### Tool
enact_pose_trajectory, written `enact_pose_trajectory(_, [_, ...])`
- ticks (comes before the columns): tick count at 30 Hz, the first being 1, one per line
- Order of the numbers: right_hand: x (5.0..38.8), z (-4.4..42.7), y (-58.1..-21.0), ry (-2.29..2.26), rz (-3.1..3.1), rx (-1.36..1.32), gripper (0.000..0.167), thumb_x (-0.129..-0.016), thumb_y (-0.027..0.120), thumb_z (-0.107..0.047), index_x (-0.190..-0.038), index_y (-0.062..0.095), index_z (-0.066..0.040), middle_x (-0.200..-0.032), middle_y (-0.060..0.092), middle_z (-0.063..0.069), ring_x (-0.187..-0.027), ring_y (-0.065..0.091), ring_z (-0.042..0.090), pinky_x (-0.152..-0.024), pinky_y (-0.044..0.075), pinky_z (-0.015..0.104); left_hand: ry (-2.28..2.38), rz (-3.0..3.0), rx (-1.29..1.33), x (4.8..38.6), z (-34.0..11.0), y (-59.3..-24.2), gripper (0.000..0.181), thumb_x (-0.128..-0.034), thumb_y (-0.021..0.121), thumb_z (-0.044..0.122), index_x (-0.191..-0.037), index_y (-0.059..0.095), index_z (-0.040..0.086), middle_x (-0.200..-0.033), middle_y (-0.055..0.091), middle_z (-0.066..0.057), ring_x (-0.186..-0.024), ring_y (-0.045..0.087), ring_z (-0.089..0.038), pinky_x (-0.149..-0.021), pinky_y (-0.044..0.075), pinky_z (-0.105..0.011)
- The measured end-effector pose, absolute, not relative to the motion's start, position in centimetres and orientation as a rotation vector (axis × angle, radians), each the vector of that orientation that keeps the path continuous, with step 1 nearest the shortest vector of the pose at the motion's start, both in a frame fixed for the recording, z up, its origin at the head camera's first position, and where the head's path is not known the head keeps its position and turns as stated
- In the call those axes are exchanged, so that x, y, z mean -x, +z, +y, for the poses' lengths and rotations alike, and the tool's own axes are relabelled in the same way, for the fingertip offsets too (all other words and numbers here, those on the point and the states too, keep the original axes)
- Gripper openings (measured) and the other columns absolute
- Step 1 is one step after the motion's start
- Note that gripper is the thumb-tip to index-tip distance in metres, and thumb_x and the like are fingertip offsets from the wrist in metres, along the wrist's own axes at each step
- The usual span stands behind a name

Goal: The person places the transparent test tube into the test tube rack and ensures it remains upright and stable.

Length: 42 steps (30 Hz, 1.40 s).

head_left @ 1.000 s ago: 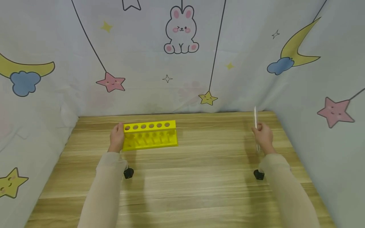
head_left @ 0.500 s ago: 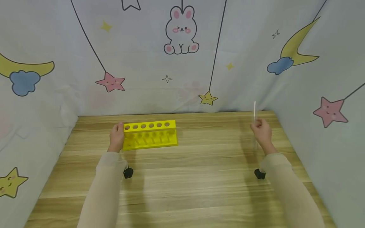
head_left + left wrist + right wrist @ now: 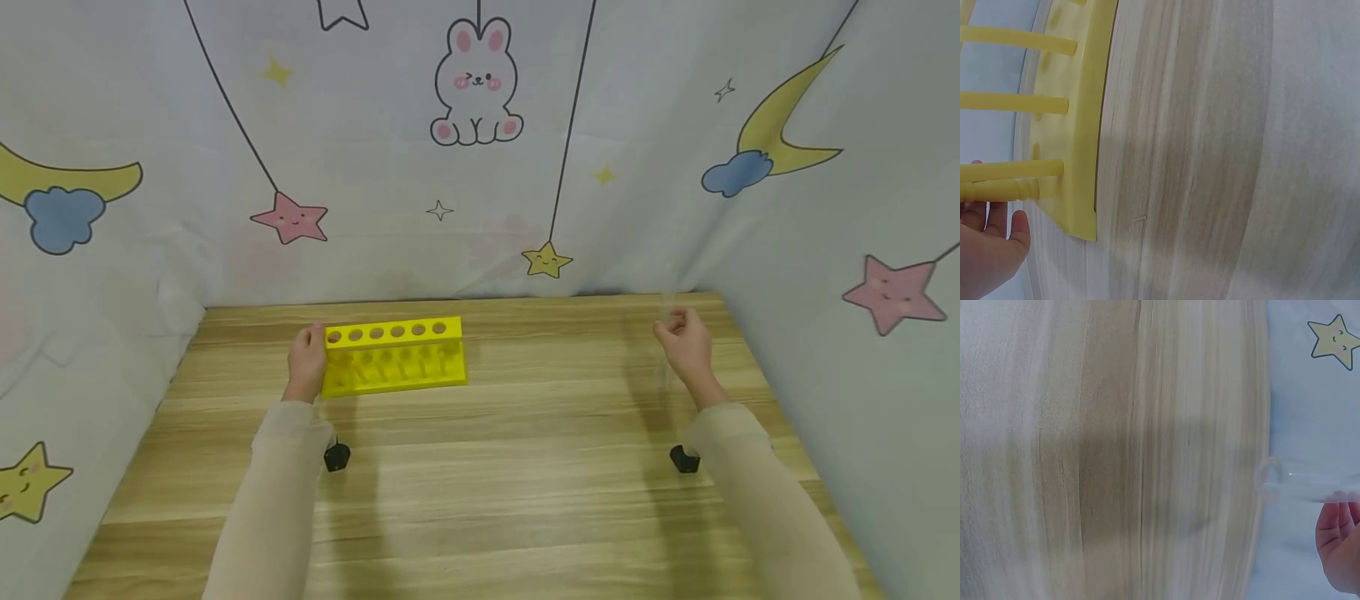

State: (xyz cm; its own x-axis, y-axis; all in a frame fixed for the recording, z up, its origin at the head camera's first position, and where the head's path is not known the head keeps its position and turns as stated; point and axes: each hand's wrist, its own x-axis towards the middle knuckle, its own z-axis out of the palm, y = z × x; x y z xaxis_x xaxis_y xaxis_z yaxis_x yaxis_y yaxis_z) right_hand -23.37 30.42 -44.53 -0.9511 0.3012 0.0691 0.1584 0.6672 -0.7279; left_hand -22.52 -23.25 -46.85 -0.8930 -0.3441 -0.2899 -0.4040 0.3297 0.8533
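Note:
A yellow test tube rack (image 3: 393,342) with a row of round holes in its top stands at the left back of the table. My left hand (image 3: 306,360) holds its left end; in the left wrist view the fingers (image 3: 997,219) lie about the end post. Over on the right, my right hand (image 3: 687,346) pinches a clear test tube (image 3: 1304,480) between thumb and fingers, held upright above the table. The tube is nearly invisible in the head view, while the right wrist view shows a ring-like end pointing toward the tabletop.
The wood-grain table (image 3: 510,467) meets a white curtain (image 3: 390,167) printed with stars, moons and a rabbit at the back and both sides. A black piece (image 3: 337,457) shows at the left wrist and a similar black piece (image 3: 684,458) at the right.
My right hand has risen slightly and shifted a little left with the test tube, and its shadow has moved left. The left hand and the rack have stayed put.

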Motion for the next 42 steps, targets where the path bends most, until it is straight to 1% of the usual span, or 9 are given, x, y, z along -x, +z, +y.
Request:
enact_pose_trajectory(6, [22.9,29.9,-44.2,1.199,-2.701,0.335,0.04,-0.085,0.05,-0.019,-0.118,0.042,0.002,-0.087,0.046,0.006,-0.083,0.047,0.019,-0.066,0.037,0.025,1.641,2.515,0.706,22.4,-23.4,-47.1,0.063,-0.0922,0.016,0.051,-0.122,0.039,0.002,-0.123,0.045,-0.015,-0.091,0.038,-0.02,-0.073,0.032,-0.026])
enact_pose_trajectory(11, [22.6,29.6,-44.1,1.203,-2.69,0.325,0.039,-0.085,0.051,-0.019,-0.116,0.042,0.003,-0.085,0.046,0.004,-0.077,0.045,0.014,-0.064,0.037,0.021,1.64,2.508,0.717,22.4,-23.5,-47.0,0.062,-0.0922,0.016,0.051,-0.123,0.039,0.002,-0.123,0.046,-0.014,-0.091,0.039,-0.02,-0.073,0.033,-0.025])
enact_pose_trajectory(14, [22.6,29.4,-44.0,1.195,-2.679,0.314,0.039,-0.085,0.051,-0.019,-0.116,0.042,0.003,-0.085,0.047,0.004,-0.075,0.044,0.011,-0.064,0.037,0.02,1.646,2.503,0.716,22.4,-23.5,-46.9,0.06,-0.0933,0.016,0.049,-0.124,0.038,0.002,-0.124,0.045,-0.014,-0.093,0.039,-0.02,-0.073,0.032,-0.026])
enact_pose_trajectory(19, [22.6,29.3,-43.9,1.197,-2.665,0.315,0.039,-0.085,0.051,-0.019,-0.115,0.042,0.004,-0.086,0.047,0.005,-0.077,0.044,0.012,-0.066,0.036,0.021,1.657,2.497,0.709,22.3,-23.4,-46.8,0.057,-0.0947,0.017,0.045,-0.124,0.038,0.001,-0.125,0.045,-0.015,-0.1,0.037,-0.023,-0.078,0.031,-0.027])
enact_pose_trajectory(26, [22.4,29.1,-43.4,1.211,-2.628,0.298,0.036,-0.084,0.051,-0.018,-0.112,0.042,0.001,-0.086,0.046,0.003,-0.073,0.042,0.008,-0.06,0.036,0.014,1.643,2.507,0.725,22.4,-23.4,-47.1,0.06,-0.0938,0.017,0.048,-0.126,0.036,0.001,-0.126,0.044,-0.016,-0.104,0.037,-0.024,-0.082,0.031,-0.029])
enact_pose_trajectory(33, [22.2,28.9,-43.0,1.207,-2.624,0.244,0.031,-0.084,0.051,-0.017,-0.109,0.04,-0.001,-0.085,0.045,0.003,-0.071,0.042,0.007,-0.059,0.035,0.016,1.643,2.498,0.724,22.4,-23.6,-47.1,0.058,-0.0944,0.017,0.046,-0.127,0.035,0.001,-0.127,0.043,-0.016,-0.104,0.037,-0.025,-0.082,0.031,-0.029])
enact_pose_trajectory(36, [22.1,28.8,-42.9,1.199,-2.625,0.227,0.03,-0.084,0.051,-0.016,-0.108,0.04,-0.002,-0.083,0.046,0.002,-0.07,0.042,0.006,-0.059,0.035,0.016,1.646,2.494,0.724,22.4,-23.6,-47.0,0.058,-0.0945,0.017,0.046,-0.128,0.035,0.001,-0.127,0.043,-0.016,-0.105,0.037,-0.026,-0.084,0.031,-0.031])
enact_pose_trajectory(42, [22.1,28.7,-42.8,1.189,-2.607,0.188,0.026,-0.083,0.052,-0.014,-0.104,0.042,-0.002,-0.079,0.047,0.001,-0.067,0.043,0.003,-0.057,0.036,0.015,1.64,2.494,0.718,22.3,-23.6,-46.8,0.06,-0.0942,0.017,0.047,-0.129,0.033,0.001,-0.13,0.04,-0.017,-0.11,0.035,-0.027,-0.093,0.03,-0.038])
